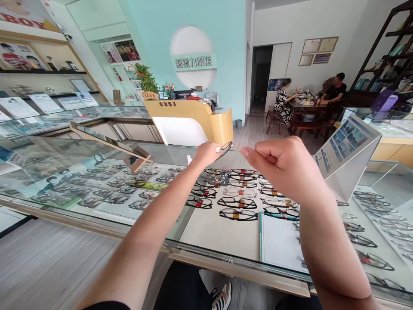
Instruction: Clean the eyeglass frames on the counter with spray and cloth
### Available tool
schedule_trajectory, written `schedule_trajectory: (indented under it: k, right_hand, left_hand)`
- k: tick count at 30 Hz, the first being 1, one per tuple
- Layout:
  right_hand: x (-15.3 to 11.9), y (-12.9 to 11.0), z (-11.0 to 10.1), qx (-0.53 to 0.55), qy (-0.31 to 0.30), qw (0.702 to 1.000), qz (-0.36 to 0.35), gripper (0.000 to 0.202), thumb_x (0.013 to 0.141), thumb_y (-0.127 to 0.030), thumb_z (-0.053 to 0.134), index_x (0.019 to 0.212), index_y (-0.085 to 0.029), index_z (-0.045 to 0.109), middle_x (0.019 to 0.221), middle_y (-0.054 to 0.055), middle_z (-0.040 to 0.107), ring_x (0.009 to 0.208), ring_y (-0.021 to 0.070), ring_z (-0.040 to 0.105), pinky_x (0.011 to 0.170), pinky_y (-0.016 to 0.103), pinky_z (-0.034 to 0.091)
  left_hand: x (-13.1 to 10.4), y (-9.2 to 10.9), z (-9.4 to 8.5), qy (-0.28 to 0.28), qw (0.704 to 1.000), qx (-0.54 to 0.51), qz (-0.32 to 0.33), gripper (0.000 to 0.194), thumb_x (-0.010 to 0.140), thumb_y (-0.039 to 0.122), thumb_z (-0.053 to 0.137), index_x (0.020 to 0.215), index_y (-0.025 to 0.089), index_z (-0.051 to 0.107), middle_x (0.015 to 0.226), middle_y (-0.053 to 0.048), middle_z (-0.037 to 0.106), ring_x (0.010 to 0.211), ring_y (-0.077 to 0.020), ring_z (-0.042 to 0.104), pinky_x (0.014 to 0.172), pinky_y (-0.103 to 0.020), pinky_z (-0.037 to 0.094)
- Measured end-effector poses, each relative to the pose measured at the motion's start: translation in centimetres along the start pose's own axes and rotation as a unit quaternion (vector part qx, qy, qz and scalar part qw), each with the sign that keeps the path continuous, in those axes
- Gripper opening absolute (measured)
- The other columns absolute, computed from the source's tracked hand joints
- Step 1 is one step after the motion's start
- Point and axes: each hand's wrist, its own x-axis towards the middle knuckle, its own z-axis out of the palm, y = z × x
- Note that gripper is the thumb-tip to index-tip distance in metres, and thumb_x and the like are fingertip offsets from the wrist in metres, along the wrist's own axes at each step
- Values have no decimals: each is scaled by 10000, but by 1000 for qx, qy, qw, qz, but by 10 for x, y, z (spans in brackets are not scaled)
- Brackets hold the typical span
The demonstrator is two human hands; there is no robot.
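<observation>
My left hand (pixel 206 154) is stretched out over the glass counter, closed on a pair of dark-framed glasses (pixel 227 146). A small white bit shows at its fingertips; I cannot tell what it is. Just behind that hand stands a white nozzle-like tip (pixel 189 159). My right hand (pixel 284 165) is raised to the right, fingers curled into a fist and thumb pointing left; the inside of the fist is hidden. Below both hands, rows of eyeglasses (pixel 237 202) with small coloured labels lie in the glass display case (pixel 209 234).
A tilted mirror (pixel 103 137) on a wooden stand is on the counter at left. A white display card (pixel 351 142) stands at right, near my right forearm. A white board (pixel 280 241) lies at front. Two people sit at a far table (pixel 306 103), beyond a yellow desk (pixel 222 125).
</observation>
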Motion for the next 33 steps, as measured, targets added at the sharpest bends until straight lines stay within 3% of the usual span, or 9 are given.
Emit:
schedule_trajectory:
  k: [3, 6, 8, 10, 15, 20, 33]
  right_hand:
    - [4, 10, 9, 9, -29, 999, 36, 597, 1126, -400, 605, 680, -261, 233, 624, -62, 195, 635, 131, 159, 578, 331, 190]
    - [5, 34, 32, 5, -84, 990, 114, 578, 1116, -447, 598, 676, -255, 276, 608, -58, 263, 622, 132, 212, 591, 332, 210]
    - [-3, 55, 53, -20, -98, 977, 187, 464, 1090, -418, 603, 695, -255, 421, 576, -58, 346, 591, 141, 277, 603, 329, 237]
    - [-20, 76, 74, -11, -99, 965, 245, 269, 1064, -443, 610, 868, -258, 613, 548, -70, 428, 555, 155, 342, 613, 325, 265]
    - [-58, 109, 108, 70, -4, 963, 259, 455, 1058, -589, 542, 1190, -204, 745, 566, -81, 456, 548, 166, 384, 621, 321, 279]
    - [-56, 116, 114, 104, 32, 963, 247, 389, 1024, -564, 578, 1061, -213, 741, 567, -87, 409, 563, 159, 354, 627, 327, 292]
    - [-61, 117, 119, 113, 41, 959, 256, 321, 994, -543, 595, 919, -234, 639, 582, -102, 371, 583, 144, 344, 631, 313, 290]
  left_hand:
    - [-29, 29, -3, 60, 984, -167, 1, 230, 939, 455, 782, 894, 230, 801, 820, -49, 783, 791, -233, 681, 734, -335, 473]
    - [-63, 60, 4, 117, 947, -298, -24, 356, 952, 578, 758, 861, 234, 762, 684, 5, 653, 662, -180, 552, 642, -309, 427]
    - [-81, 73, 13, 141, 925, -351, -45, 378, 941, 597, 761, 839, 234, 738, 653, 23, 589, 633, -161, 501, 615, -299, 411]
    - [-92, 78, 22, 141, 911, -385, -45, 393, 948, 612, 758, 856, 232, 728, 644, 34, 561, 619, -150, 486, 607, -293, 409]
    - [-99, 73, 38, 107, 936, -332, 43, 372, 1015, 591, 729, 919, 232, 748, 760, -8, 728, 701, -178, 643, 698, -310, 513]
    - [-100, 71, 41, 96, 956, -254, 110, 302, 1076, 523, 682, 982, 247, 761, 889, -43, 817, 796, -213, 729, 781, -345, 570]
    - [-101, 65, 48, 87, 960, -212, 162, 190, 1085, 410, 680, 991, 255, 738, 882, -29, 804, 777, -190, 734, 741, -310, 532]
